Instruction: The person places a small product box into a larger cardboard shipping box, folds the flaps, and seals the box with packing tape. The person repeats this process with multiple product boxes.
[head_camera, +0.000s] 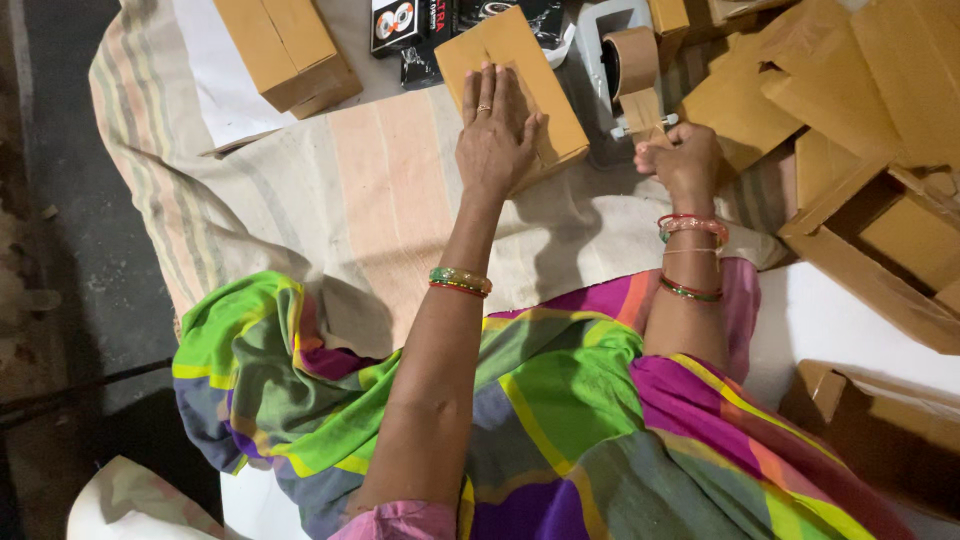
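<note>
My left hand (493, 130) lies flat, fingers apart, on top of a closed brown cardboard box (555, 95) that rests on a striped cloth (380, 180). My right hand (680, 155) is to the right of the box, fingers closed on the end of a strip of brown packing tape (645, 108). The strip runs up to a grey tape dispenser (605, 40) with a brown roll, standing just behind the box.
Another closed brown box (285, 50) lies at the back left. Black printed packets (410, 30) sit behind the box. A heap of flat and folded cardboard boxes (850, 120) fills the right side. My lap is covered by bright multicoloured fabric (540, 420).
</note>
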